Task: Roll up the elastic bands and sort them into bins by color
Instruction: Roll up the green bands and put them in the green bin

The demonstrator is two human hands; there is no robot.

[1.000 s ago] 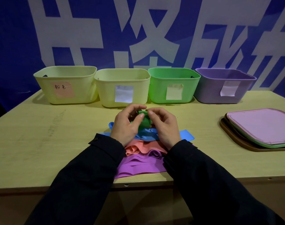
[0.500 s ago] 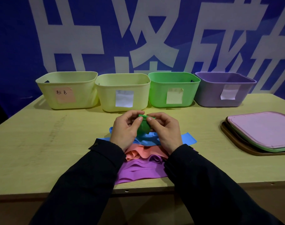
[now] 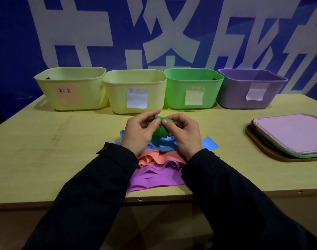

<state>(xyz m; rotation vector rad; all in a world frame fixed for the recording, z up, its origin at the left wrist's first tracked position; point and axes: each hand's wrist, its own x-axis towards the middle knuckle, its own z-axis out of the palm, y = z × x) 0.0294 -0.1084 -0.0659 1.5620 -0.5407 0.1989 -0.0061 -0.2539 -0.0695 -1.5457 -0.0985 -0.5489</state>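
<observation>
four bins (image 3: 136, 91) in a row at table's (image 3: 46, 150) far edge. loose bands (image 3: 154, 170) piled under my wrists, near edge. stacked trays (image 3: 289, 139) far right. my hands between pile and bins.

long black sleeves (image 3: 92, 192), bare hands

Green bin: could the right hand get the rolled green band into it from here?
Probably yes. The green bin stands open-topped just behind the right hand, with only bare table between. But both hands are busy: the left hand also pinches the green band.
</observation>
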